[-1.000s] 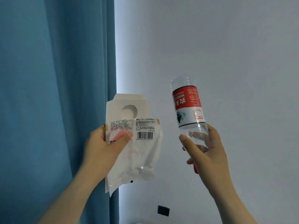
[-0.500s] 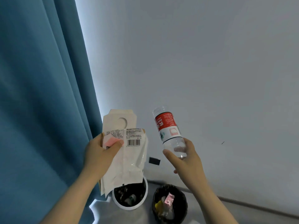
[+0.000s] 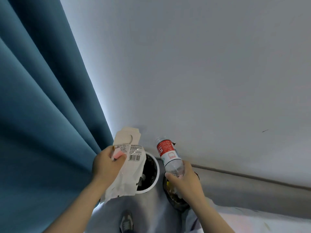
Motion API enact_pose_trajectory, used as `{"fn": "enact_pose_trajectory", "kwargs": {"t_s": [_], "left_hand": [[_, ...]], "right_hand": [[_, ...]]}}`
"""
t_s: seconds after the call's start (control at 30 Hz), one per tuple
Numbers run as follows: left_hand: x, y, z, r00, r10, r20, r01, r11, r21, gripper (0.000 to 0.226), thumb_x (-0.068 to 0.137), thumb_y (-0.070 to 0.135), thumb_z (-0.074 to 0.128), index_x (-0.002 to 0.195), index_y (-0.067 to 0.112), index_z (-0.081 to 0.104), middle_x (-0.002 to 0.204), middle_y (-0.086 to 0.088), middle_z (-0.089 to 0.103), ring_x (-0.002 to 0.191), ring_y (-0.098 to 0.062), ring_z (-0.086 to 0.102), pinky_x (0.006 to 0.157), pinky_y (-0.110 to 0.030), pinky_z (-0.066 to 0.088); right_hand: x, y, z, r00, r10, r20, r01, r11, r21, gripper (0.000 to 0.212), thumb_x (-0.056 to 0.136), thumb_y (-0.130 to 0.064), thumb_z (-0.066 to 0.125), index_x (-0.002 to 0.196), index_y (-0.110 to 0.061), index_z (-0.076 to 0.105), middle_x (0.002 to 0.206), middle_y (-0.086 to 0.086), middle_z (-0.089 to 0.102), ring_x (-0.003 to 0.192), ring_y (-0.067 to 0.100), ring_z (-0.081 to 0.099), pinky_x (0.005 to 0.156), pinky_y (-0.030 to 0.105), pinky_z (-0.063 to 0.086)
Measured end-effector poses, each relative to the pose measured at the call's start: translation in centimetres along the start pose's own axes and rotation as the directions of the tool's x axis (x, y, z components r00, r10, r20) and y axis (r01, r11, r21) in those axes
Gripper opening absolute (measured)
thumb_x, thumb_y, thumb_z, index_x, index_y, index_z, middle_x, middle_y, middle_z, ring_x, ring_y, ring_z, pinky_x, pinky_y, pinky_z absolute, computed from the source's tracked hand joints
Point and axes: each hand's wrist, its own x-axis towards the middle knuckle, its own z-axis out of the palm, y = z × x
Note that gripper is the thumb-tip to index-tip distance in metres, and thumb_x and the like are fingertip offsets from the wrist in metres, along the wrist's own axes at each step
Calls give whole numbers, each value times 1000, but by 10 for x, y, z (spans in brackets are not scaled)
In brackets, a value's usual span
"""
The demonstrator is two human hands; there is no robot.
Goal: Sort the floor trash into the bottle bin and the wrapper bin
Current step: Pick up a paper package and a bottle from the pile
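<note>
My left hand (image 3: 107, 165) grips a bunch of white wrappers (image 3: 129, 167), a card piece with a hanger hole on top and a barcoded bag in front. They hang over the left side of a white-rimmed bin (image 3: 155, 177) with dark contents. My right hand (image 3: 186, 184) holds a clear plastic bottle (image 3: 169, 157) with a red and white label, its base pointing up. That hand sits above a black bin (image 3: 176, 205), which it mostly hides. Both bins stand on the floor against the wall.
A blue curtain (image 3: 42, 115) fills the left side. A pale wall (image 3: 202, 64) with a grey baseboard (image 3: 252, 180) runs behind the bins. A shoe (image 3: 126, 222) shows on the grey floor at the bottom edge.
The view has tilted down: the bins have come further into view below my hands. Both hands have lowered toward the bins, still holding the wrappers and the bottle.
</note>
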Motion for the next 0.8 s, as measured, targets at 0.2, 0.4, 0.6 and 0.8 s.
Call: {"fn": "enact_pose_trajectory", "kwargs": {"t_s": [0.2, 0.4, 0.6, 0.8], "left_hand": [[40, -68, 41, 990, -126, 64, 115, 982, 151, 4, 83, 18, 65, 79, 20, 63, 81, 3, 69, 72, -18, 63, 61, -33, 53], [67, -128, 81, 971, -225, 85, 203, 955, 215, 8, 83, 17, 63, 76, 17, 60, 82, -1, 68, 74, -24, 63, 59, -33, 50], [80, -187, 118, 950, -297, 91, 266, 929, 256, 5, 85, 16, 63, 81, 14, 61, 85, -1, 66, 74, -19, 62, 60, -33, 52], [92, -228, 151, 939, -328, 105, 281, 906, 318, 8, 86, 17, 63, 88, 10, 61, 85, 0, 63, 75, -20, 60, 64, -31, 50]], "right_hand": [[64, 25, 55, 990, 88, 111, -73, 989, -132, 58, 76, -35, 69, 125, -18, 42, 107, -3, 55, 92, 16, 56, 75, 30, 47], [126, 61, 105, 961, 194, 198, -131, 948, -291, 59, 79, -35, 64, 126, -12, 38, 108, 6, 54, 87, 23, 52, 66, 29, 41], [175, 105, 153, 935, 262, 237, -159, 912, -377, 60, 79, -37, 65, 125, -11, 37, 114, 9, 57, 87, 25, 53, 67, 29, 41], [211, 139, 192, 929, 226, 293, -126, 938, -324, 57, 79, -29, 64, 126, -10, 38, 113, 13, 56, 95, 28, 57, 64, 29, 42]]}}
